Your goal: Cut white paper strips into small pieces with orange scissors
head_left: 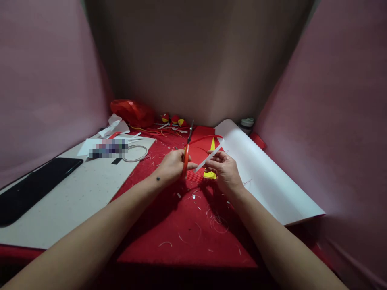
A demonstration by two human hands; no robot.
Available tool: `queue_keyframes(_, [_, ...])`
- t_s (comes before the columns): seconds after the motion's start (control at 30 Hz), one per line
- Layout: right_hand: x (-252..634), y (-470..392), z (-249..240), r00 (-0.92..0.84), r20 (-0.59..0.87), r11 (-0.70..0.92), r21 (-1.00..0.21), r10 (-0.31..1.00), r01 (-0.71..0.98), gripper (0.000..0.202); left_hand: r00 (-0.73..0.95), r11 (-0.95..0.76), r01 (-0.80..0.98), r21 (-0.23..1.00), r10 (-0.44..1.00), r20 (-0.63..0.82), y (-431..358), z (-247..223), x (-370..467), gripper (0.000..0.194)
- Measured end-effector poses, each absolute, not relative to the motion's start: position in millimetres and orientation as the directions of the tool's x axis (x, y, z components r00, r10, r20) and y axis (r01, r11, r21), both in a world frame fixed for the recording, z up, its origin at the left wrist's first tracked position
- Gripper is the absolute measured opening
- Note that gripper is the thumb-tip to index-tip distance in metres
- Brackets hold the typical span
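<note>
My left hand [173,164] is closed around the orange-handled scissors [186,155], whose dark blades point up and away from me. Pinched between the fingers of my right hand [226,171] is a narrow paper strip [208,157], white on one face and red on the other. The strip curves back in a loop behind the scissors, and its white end comes close to my left fingertips. Whether the left fingers touch that end I cannot tell. Beneath the hands lie a red ribbed sheet [202,133] and a yellow piece [211,175], partly hidden by my right hand.
Thread scraps [217,221] litter the red cloth [181,249]. On the left, a pale board [81,209] bears a black phone-like slab [39,185] and a coiled cable [145,152]. A large white sheet [266,173] lies right. Small red-and-yellow figures [174,119] and a red bag [133,112] stand behind.
</note>
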State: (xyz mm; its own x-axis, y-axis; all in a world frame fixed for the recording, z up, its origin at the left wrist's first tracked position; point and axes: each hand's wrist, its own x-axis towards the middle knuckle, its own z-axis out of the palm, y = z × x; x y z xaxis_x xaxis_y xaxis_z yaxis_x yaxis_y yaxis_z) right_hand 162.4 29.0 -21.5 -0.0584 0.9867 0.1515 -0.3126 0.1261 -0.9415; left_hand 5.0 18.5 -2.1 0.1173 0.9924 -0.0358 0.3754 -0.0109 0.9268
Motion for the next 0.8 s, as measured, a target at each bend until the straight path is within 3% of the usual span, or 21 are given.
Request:
queue_keyframes(0.1, [165.2,31.6,-23.3,-0.016,0.150,0.137,-0.935,0.988,-0.327,0.029,0.156,-0.102,0.519,0.849,0.987,0.023,15.0,3.5,-4.9,0.012])
queue_keyframes(0.2, [165.4,32.3,-23.6,0.013,0.171,0.166,-0.931,0.985,-0.326,0.029,0.321,-0.296,0.685,0.666,0.943,0.089,5.3,9.7,-8.3,0.014])
queue_keyframes(0.3, [164.4,31.3,-22.4,0.034,0.183,0.183,-0.917,0.982,-0.355,0.029,0.435,-0.384,0.800,0.462,0.900,-0.005,-5.9,11.3,-3.9,0.021])
queue_keyframes(0.43, [165.2,30.0,-20.2,0.023,0.190,0.183,-0.893,0.981,-0.412,0.027,0.381,-0.351,0.907,0.235,0.920,-0.096,-11.4,5.0,3.5,0.026])
queue_keyframes(0.8, [169.9,31.7,-21.8,-0.008,0.187,0.164,-0.879,0.982,-0.447,0.029,0.331,-0.310,0.937,0.160,0.936,-0.122,-6.8,-8.1,5.3,0.030])
